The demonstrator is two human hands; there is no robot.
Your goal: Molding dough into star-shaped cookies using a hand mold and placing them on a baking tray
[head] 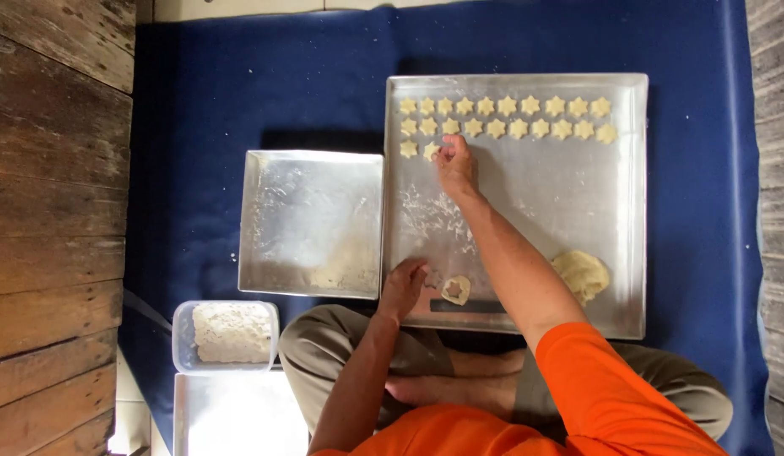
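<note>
At the third row's near end, my right hand [455, 165] pinches a star cookie [432, 151] onto the tray [578, 211]. My left hand [403, 287] rests curled beside the cut dough scrap [456, 290]. Placing step; releasing needs care.

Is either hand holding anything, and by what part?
The right hand pinches a star-shaped dough piece at its edge with its fingertips. The left hand seems empty.
</note>
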